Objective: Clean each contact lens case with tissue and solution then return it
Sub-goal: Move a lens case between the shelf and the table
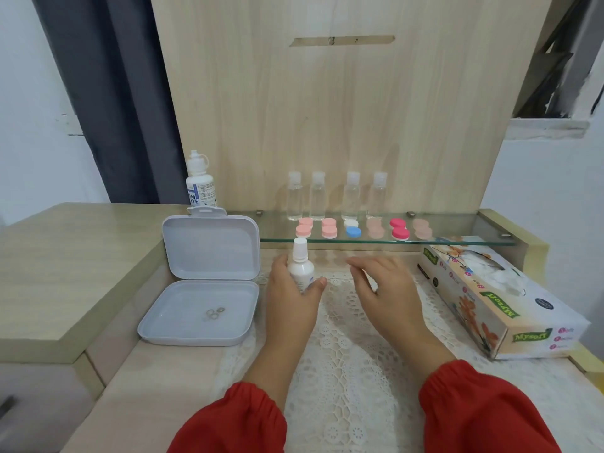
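Left hand: the left hand (289,289) is wrapped around the small white solution bottle (302,266), thumb on the near side and fingers behind it. The bottle stands upright on the lace mat (343,354), probably kept steady so that the cap can be opened.
Right hand: the right hand (382,286) is relaxed and holds nothing, fingers loosely spread. It hovers just to the right of the bottle, maybe ready to help.
Lens cases: six contact lens cases (354,227) lie in a row on the glass shelf (457,240), beyond both hands. None is taken, so the cleaning seems not yet begun.
Tissue: the tissue box (500,308) lies to the right of the right hand, within easy reach, with white tissue showing at the opening.
Writing: the box says "Mysoft" in green. The larger bottle (199,181), far left of the left hand, shows "EYE"; the rest is too small to read.
Open box: a white hinged box (202,282) lies open, left of the left hand, with small rings inside.
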{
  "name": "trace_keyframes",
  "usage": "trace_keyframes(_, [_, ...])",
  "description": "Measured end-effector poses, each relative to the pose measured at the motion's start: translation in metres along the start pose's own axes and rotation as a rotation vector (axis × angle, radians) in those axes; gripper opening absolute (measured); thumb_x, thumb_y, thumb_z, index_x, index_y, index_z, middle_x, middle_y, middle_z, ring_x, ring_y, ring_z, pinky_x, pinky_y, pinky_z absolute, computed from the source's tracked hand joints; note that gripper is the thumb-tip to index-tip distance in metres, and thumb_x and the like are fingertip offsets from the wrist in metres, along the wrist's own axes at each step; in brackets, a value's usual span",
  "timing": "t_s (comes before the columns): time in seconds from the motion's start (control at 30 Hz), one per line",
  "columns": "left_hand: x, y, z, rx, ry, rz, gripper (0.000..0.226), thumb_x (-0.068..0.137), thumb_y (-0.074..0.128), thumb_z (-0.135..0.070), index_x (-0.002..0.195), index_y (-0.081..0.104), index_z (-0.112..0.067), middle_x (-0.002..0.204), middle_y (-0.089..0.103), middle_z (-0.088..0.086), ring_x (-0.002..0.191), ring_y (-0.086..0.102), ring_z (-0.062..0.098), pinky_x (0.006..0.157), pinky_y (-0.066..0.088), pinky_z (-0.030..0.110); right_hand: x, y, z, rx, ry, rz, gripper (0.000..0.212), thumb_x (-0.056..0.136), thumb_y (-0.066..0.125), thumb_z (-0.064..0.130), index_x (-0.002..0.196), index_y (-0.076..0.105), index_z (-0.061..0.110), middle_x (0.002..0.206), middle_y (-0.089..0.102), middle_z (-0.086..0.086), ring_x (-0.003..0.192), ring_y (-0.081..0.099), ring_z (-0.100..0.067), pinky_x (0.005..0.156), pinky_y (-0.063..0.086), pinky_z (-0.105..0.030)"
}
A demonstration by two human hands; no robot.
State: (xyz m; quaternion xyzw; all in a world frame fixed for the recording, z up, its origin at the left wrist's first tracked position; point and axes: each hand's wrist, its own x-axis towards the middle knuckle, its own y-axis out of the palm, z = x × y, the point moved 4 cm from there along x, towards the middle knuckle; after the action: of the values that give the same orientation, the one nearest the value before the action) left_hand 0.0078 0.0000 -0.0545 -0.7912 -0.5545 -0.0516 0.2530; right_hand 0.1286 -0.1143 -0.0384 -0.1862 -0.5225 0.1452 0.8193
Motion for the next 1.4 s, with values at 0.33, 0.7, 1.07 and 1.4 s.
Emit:
trace_keyframes(0.33, [-0.011, 0.012, -0.010, 0.231, 0.393, 0.106, 0.052, 0.077, 0.074, -0.024, 0.125, 0.057, -0.034, 0.106, 0.058, -0.012, 0.097, 0.051, 0.015, 0.084, 0.041, 0.034, -0.012, -0.013, -0.002, 0.365, 0.232, 0.140, 0.033, 0.089, 0.053, 0.043, 0.121, 0.056, 0.046, 0.104, 0.063, 0.028, 0.102, 0.054, -0.001, 0.091, 0.039, -0.018])
trace_keyframes(0.7, [-0.015, 0.013, -0.009, 0.336, 0.525, 0.007, 0.054, 0.070, 0.077, -0.020, 0.117, 0.058, -0.040, 0.094, 0.055, -0.011, 0.087, 0.050, 0.016, 0.078, 0.037, 0.034, -0.012, -0.011, -0.008, 0.238, 0.234, 0.150, 0.010, 0.095, 0.057, 0.026, 0.102, 0.064, 0.028, 0.095, 0.061, 0.019, 0.093, 0.053, -0.001, 0.084, 0.041, -0.024])
trace_keyframes(1.07, [-0.001, -0.017, -0.031, -0.135, 0.119, 0.204, 0.035, 0.073, 0.079, -0.033, 0.103, 0.061, -0.041, 0.085, 0.064, -0.017, 0.080, 0.058, 0.002, 0.071, 0.046, 0.020, 0.007, -0.020, 0.004, 0.344, 0.284, 0.106, 0.015, 0.097, 0.054, 0.026, 0.100, 0.069, 0.028, 0.096, 0.065, 0.017, 0.097, 0.055, 0.001, 0.079, 0.038, -0.012])
trace_keyframes(1.4, [0.137, -0.088, -0.103, 0.103, 0.106, 0.059, 0.039, 0.070, 0.076, -0.015, 0.102, 0.054, -0.010, 0.095, 0.060, 0.002, 0.088, 0.061, 0.023, 0.077, 0.054, 0.041, 0.082, -0.008, 0.027, 0.295, 0.286, 0.219, 0.019, 0.095, 0.056, 0.029, 0.095, 0.071, 0.019, 0.094, 0.064, 0.016, 0.098, 0.056, -0.006, 0.083, 0.045, -0.024])
